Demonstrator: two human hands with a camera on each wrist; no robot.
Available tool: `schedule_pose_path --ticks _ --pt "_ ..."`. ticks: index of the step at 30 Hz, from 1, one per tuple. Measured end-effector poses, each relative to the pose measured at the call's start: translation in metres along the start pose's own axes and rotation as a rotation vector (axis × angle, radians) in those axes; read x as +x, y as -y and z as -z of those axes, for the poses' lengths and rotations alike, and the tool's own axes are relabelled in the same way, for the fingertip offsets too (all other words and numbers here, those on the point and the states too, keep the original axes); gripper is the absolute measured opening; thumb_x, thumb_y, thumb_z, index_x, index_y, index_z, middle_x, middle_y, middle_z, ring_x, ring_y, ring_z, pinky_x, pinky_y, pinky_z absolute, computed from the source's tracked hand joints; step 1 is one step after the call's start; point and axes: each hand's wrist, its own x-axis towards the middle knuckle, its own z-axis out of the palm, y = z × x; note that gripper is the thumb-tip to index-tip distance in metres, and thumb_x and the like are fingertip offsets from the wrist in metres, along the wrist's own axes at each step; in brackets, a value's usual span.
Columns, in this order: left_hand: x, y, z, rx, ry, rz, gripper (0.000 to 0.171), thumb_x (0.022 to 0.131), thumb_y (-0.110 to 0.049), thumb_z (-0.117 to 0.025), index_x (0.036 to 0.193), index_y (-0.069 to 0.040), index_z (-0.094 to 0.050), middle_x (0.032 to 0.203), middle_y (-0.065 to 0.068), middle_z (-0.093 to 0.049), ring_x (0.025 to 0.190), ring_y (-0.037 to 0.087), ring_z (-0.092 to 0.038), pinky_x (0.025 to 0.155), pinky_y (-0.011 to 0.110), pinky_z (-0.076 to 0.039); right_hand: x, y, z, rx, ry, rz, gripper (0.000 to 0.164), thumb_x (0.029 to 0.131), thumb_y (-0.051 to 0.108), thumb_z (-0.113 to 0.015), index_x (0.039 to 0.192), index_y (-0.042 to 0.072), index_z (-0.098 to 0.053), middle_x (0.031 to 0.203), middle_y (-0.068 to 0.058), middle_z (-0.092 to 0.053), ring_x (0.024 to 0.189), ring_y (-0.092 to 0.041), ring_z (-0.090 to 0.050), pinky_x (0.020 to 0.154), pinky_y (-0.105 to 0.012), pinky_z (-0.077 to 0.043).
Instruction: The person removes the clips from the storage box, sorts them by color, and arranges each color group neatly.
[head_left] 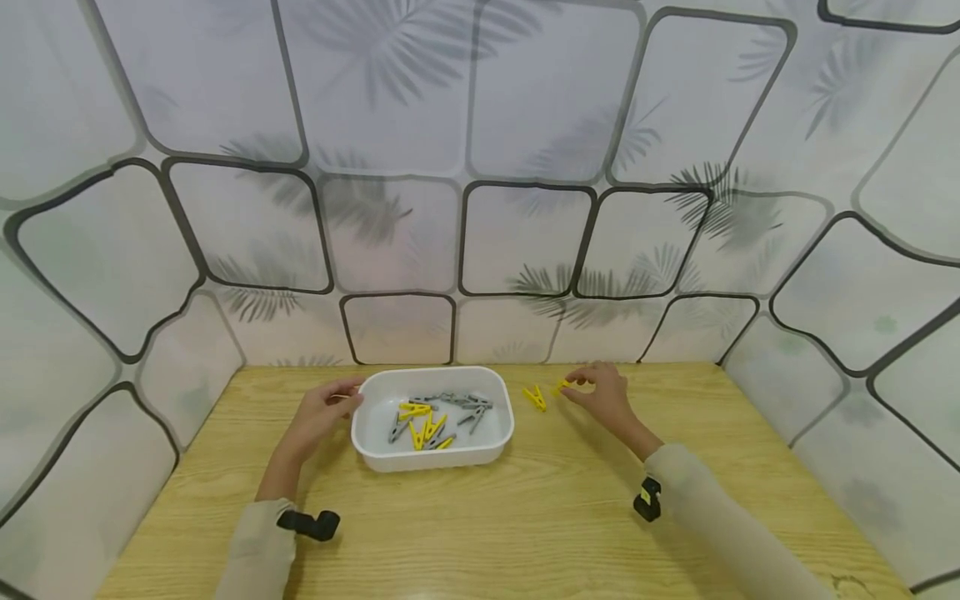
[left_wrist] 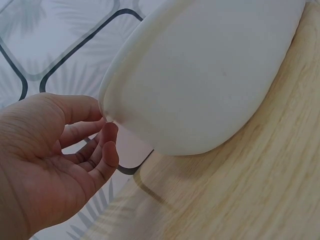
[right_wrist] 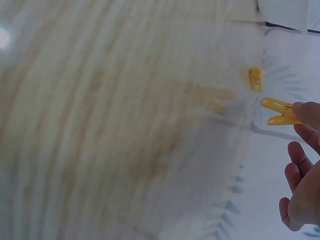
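Fingers [right_wrist: 306, 114] of the right hand [head_left: 602, 398] are pinched on a yellow clip [right_wrist: 281, 111], thumb against forefinger, while the others curl loosely with nothing in them. From here I can't tell whether that clip touches the wooden surface [head_left: 480, 525] or sits a little above it; its two ends stick out past the fingertips. Near it, a second yellow clip [head_left: 536, 398] lies on the surface, between the hand and the white tub [head_left: 431, 460].

Over on the other side, the left hand [head_left: 318, 417] has thumb and fingertips drawn narrow at the tub's left end, holding it lightly by the rim. The tub itself sits on the surface, its long side toward the person, right between the two hands.

Inside, the clips lie in a loose scatter: yellow clips [head_left: 414, 412] mostly toward the left and front, some crossing one another, with grey clips [head_left: 453, 398] along the back, toward the right and mixed in among the yellow. They overlap too much for me to count.

The person wears beige sleeves [head_left: 720, 504], with a small black device [head_left: 647, 498] at each wrist. Behind the surface rises a pale wall covering [head_left: 397, 250], patterned with dark rounded outlines and grey fern-like leaves.
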Motion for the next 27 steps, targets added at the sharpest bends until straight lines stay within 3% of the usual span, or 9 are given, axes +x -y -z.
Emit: schedule_pose_path --ticks 11,27 --pt "-0.001 -0.001 0.000 -0.003 0.001 -0.010 0.048 0.103 -0.019 -0.062 0.145 0.003 -0.053 0.126 0.020 -0.058 0.094 0.005 -0.059 0.080 0.025 -0.057 -0.012 -0.013 -0.004 -0.056 0.009 -0.011 0.019 0.084 0.020 -0.084 0.099 0.009 -0.078 0.095 -0.014 -0.067 0.096 -0.035 -0.053 0.089 -0.064 -0.035" --pt "-0.001 -0.001 0.000 0.006 0.002 -0.004 0.048 0.104 -0.019 -0.061 0.146 0.003 -0.053 0.128 0.020 -0.058 0.095 0.008 -0.059 0.081 0.026 -0.058 -0.024 -0.008 -0.006 -0.184 0.049 -0.015 0.018 0.085 0.023 -0.083 0.091 0.008 -0.076 0.099 -0.015 -0.067 0.097 -0.038 -0.053 0.098 -0.069 -0.030"
